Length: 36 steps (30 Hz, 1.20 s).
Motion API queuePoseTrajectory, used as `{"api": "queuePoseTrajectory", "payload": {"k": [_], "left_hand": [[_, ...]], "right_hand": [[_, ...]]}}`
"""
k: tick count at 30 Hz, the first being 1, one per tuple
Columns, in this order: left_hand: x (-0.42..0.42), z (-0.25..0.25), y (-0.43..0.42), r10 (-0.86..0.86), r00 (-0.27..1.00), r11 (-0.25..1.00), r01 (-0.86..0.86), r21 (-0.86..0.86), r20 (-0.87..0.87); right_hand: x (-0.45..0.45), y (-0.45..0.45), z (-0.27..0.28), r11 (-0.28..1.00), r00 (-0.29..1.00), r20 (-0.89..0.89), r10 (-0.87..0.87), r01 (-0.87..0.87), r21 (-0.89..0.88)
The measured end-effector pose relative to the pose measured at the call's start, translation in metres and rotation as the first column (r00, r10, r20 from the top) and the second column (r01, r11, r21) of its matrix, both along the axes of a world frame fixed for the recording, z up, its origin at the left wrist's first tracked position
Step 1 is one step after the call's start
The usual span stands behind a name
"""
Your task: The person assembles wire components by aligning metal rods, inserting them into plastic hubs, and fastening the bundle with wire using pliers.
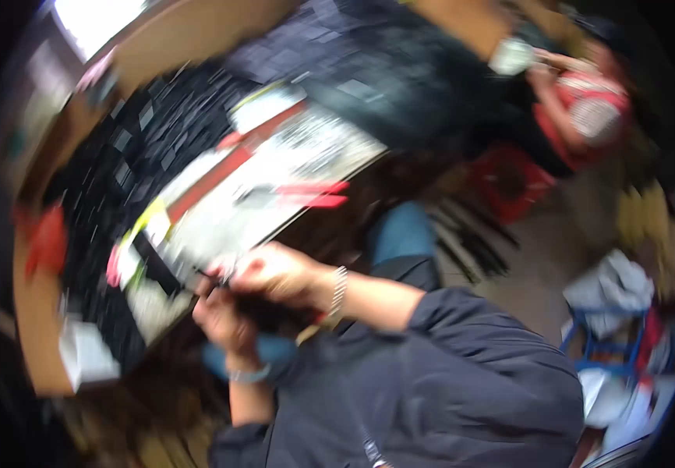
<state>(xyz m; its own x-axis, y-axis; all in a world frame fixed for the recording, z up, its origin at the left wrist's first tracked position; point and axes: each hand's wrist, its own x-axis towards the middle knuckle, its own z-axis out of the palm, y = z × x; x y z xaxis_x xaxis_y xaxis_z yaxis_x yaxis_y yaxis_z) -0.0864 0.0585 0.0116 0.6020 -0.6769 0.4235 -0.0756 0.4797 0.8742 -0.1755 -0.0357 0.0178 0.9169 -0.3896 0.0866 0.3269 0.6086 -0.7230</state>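
Note:
My right hand (279,273), with a chain bracelet at the wrist, is closed in a pinch near the table's front edge. Just below it my left hand (227,318), a pale band on its wrist, also has its fingers pressed together. Between the fingertips shows a small dark piece (211,275), too smeared by motion to name. Beyond the hands lies a pale work board (232,214) with a red strip (213,183) along it. Red-handled pliers (318,193) rest on the board, to the right of my hands.
Heaps of small black pieces (150,125) cover the table behind the board. A white box (86,355) stands at the left. Another person in red (579,117) sits at the upper right, near a red basket (505,183). A blue stool (606,335) holds white bags.

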Motion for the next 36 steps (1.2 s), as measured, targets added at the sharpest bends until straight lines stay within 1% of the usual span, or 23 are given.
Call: {"api": "queuePoseTrajectory", "payload": {"k": [1, 2, 3, 5, 8, 10, 11, 12, 13, 15, 16, 17, 19, 22, 24, 26, 27, 29, 31, 32, 33, 35, 36], "left_hand": [[-0.005, 0.006, -0.001, -0.174, 0.960, 0.984, 0.160, -0.077, -0.220], [0.006, -0.005, -0.004, -0.235, 0.937, 0.970, 0.209, -0.124, -0.257], [0.009, -0.013, 0.000, -0.227, 0.923, 0.974, 0.206, -0.097, -0.310], [0.010, -0.015, 0.001, -0.210, 0.947, 0.977, 0.198, -0.075, -0.244], [0.010, -0.011, -0.009, -0.235, 0.951, 0.969, 0.211, -0.131, -0.203], [0.012, -0.002, -0.007, -0.195, 0.969, 0.980, 0.186, -0.070, -0.149], [0.013, 0.004, -0.005, -0.169, 0.979, 0.983, 0.157, -0.099, -0.117], [0.013, 0.011, -0.005, -0.140, 0.986, 0.983, 0.128, -0.129, -0.086], [0.010, 0.018, -0.006, -0.050, 0.988, 0.993, 0.034, -0.112, -0.147], [0.008, 0.029, -0.001, -0.110, 0.989, 0.992, 0.103, -0.072, -0.097], [0.001, 0.039, -0.003, -0.175, 0.983, 0.984, 0.174, -0.031, -0.049], [-0.013, 0.044, -0.009, -0.174, 0.983, 0.974, 0.163, -0.157, -0.059], [0.012, 0.032, 0.003, -0.195, 0.960, 0.975, 0.167, 0.149, 0.203], [0.008, 0.024, 0.004, -0.144, 0.983, 0.988, 0.138, 0.063, 0.114], [0.000, 0.028, 0.001, 0.022, 0.994, 0.996, -0.031, 0.080, 0.105], [0.007, 0.016, 0.002, 0.181, 0.960, 0.964, -0.216, 0.155, 0.214], [0.006, 0.035, 0.011, -0.134, 0.990, 0.978, 0.139, 0.153, -0.045], [0.003, 0.013, -0.001, 0.096, 0.987, 0.980, -0.117, 0.162, 0.131], [0.007, 0.004, -0.001, 0.081, 0.967, 0.994, -0.096, 0.048, 0.243], [0.011, 0.002, 0.002, -0.091, 0.992, 0.996, 0.090, -0.014, -0.088], [0.010, 0.007, 0.002, -0.276, 0.877, 0.961, 0.243, -0.133, -0.393], [0.001, 0.012, -0.001, -0.266, 0.895, 0.963, 0.228, -0.144, -0.359], [0.002, 0.011, -0.001, -0.126, 0.989, 0.992, 0.124, -0.029, -0.082]], "right_hand": [[0.003, -0.002, -0.003, 0.999, 1.000, 0.006, 0.025, -0.025, -0.022], [0.025, -0.007, -0.036, 0.998, 0.991, 0.134, 0.029, -0.022, -0.052], [0.027, -0.007, -0.035, 0.998, 0.991, 0.126, 0.037, -0.031, -0.048], [0.024, -0.006, -0.029, 0.998, 0.994, 0.089, 0.057, -0.056, -0.006], [0.020, 0.007, -0.021, 0.991, 0.981, 0.155, -0.119, 0.128, -0.048], [0.026, 0.022, -0.037, 0.878, 0.926, 0.114, -0.360, 0.378, -0.294], [0.023, 0.031, -0.045, 0.752, 0.884, 0.135, -0.448, 0.454, -0.478], [0.012, 0.038, -0.044, 0.651, 0.885, 0.132, -0.446, 0.422, -0.631], [0.016, 0.043, -0.055, 0.704, 0.934, 0.126, -0.335, 0.337, -0.625], [0.014, 0.047, -0.063, 0.582, 0.913, 0.019, -0.408, 0.276, -0.765], [0.015, 0.044, -0.066, 0.582, 0.914, 0.019, -0.405, 0.274, -0.766], [0.017, 0.042, -0.068, 0.539, 0.912, 0.090, -0.401, 0.314, -0.782], [0.015, 0.037, -0.063, 0.494, 0.906, 0.157, -0.393, 0.352, -0.795], [0.005, 0.031, -0.045, 0.536, 0.956, 0.062, -0.288, 0.214, -0.816], [-0.007, 0.023, -0.028, 0.535, 0.927, 0.189, -0.324, 0.344, -0.771], [-0.007, 0.017, -0.010, 0.191, 0.754, 0.403, -0.519, 0.562, -0.805], [-0.013, 0.016, 0.013, 0.053, 0.678, 0.478, -0.557, 0.604, -0.795], [-0.018, 0.020, 0.031, 0.059, 0.648, 0.511, -0.565, 0.650, -0.758], [-0.016, 0.020, 0.038, -0.070, 0.653, 0.506, -0.564, 0.572, -0.817], [-0.020, 0.023, 0.042, -0.006, 0.648, 0.497, -0.577, 0.605, -0.796], [-0.022, 0.023, 0.044, -0.006, 0.650, 0.499, -0.573, 0.605, -0.796], [-0.025, 0.024, 0.045, 0.005, 0.649, 0.508, -0.566, 0.619, -0.785], [-0.024, 0.025, 0.043, 0.006, 0.649, 0.508, -0.566, 0.620, -0.785]]}}
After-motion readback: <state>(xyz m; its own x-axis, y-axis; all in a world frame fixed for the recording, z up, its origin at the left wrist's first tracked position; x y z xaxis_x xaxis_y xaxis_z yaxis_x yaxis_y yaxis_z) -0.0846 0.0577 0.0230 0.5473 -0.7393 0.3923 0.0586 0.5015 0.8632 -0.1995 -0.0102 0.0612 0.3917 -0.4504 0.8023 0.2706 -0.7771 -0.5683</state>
